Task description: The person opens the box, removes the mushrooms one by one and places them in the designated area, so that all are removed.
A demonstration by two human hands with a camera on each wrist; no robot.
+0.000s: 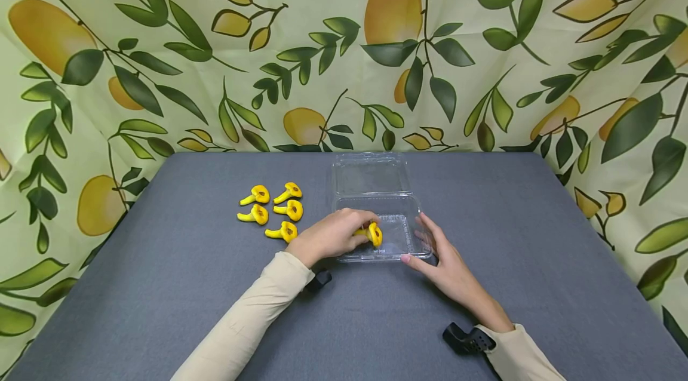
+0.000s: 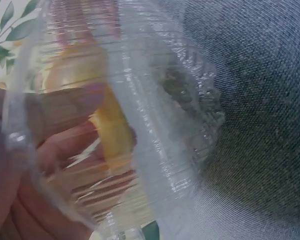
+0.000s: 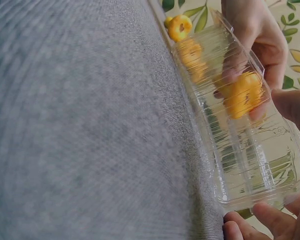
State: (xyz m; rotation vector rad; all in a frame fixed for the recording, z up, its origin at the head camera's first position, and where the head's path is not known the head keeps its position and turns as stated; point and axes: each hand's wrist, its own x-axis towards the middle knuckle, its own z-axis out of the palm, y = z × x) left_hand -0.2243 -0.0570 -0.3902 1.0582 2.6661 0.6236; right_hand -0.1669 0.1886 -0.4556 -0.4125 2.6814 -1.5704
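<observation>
A yellow mushroom (image 1: pixel 374 235) with a flared cap is pinched by its stem in my left hand (image 1: pixel 340 232), inside the clear plastic clamshell container (image 1: pixel 395 258). Through the ribbed wall in the left wrist view, the fingers show around the mushroom (image 2: pixel 112 132). My right hand (image 1: pixel 448 267) rests against the container's right side, thumb at the front rim and fingers along the side wall. In the right wrist view its fingertips touch the container's end (image 3: pixel 262 197), and the held mushroom (image 3: pixel 244 95) appears through the plastic. The container's lid (image 1: pixel 371 175) lies open toward the back.
Several more yellow mushrooms (image 1: pixel 288 210) lie on the grey cloth-covered table (image 1: pixel 188 261), left of the container. A fabric backdrop (image 1: pixel 322 70) printed with leaves and fruit hangs at the table's far edge. Black bands (image 1: pixel 467 339) sit at both wrists.
</observation>
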